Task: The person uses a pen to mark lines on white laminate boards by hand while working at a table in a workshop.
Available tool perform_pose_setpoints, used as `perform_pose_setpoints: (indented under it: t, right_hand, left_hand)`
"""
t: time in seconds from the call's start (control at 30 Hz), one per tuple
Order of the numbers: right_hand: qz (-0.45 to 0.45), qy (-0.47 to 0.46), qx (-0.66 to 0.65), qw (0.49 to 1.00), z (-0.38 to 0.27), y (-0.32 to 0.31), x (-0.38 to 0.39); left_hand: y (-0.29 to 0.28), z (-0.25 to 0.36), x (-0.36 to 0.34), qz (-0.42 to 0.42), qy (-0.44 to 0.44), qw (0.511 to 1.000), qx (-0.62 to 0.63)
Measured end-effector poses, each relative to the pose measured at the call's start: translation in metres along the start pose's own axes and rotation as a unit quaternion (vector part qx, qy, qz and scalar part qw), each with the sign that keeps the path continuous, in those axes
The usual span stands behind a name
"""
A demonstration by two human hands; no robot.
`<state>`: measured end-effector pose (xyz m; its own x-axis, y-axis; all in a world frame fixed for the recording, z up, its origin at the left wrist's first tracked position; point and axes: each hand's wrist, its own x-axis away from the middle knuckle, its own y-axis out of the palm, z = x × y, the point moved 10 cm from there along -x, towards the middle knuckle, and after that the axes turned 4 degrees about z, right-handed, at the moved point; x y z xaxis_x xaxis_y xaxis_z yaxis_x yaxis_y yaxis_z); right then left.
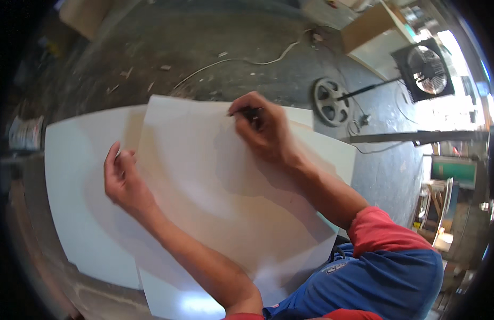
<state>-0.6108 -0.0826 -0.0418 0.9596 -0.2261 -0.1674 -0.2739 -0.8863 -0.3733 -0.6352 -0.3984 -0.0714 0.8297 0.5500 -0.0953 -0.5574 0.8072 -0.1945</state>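
A large white sheet (204,176) lies on top of a wider white board (76,176). My right hand (263,130) is closed around a dark pen or marker (251,113), its tip near the sheet's far edge. My left hand (121,176) rests on the sheet's left edge with its fingers loosely curled, holding nothing I can make out.
The grey concrete floor (204,42) lies beyond the board, with a white cable (247,60) and scraps on it. A standing fan (428,69) with a round base (331,101) is at the upper right. Cardboard (367,26) leans at the top right. Shelving and clutter (444,186) fill the right side.
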Motion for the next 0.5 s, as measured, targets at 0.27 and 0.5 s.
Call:
perform_pose_setpoints:
  t: [0.27, 0.5]
  right_hand:
    - [0.05, 0.055, -0.08, 0.994, 0.009, 0.005, 0.005]
    - [0.034, -0.032, -0.047, 0.998, -0.001, 0.001, 0.004]
  left_hand:
    - [-0.003, 0.0, 0.001, -0.002, -0.018, 1.0, -0.01]
    - [0.0, 0.007, 0.001, -0.002, -0.012, 1.0, -0.003]
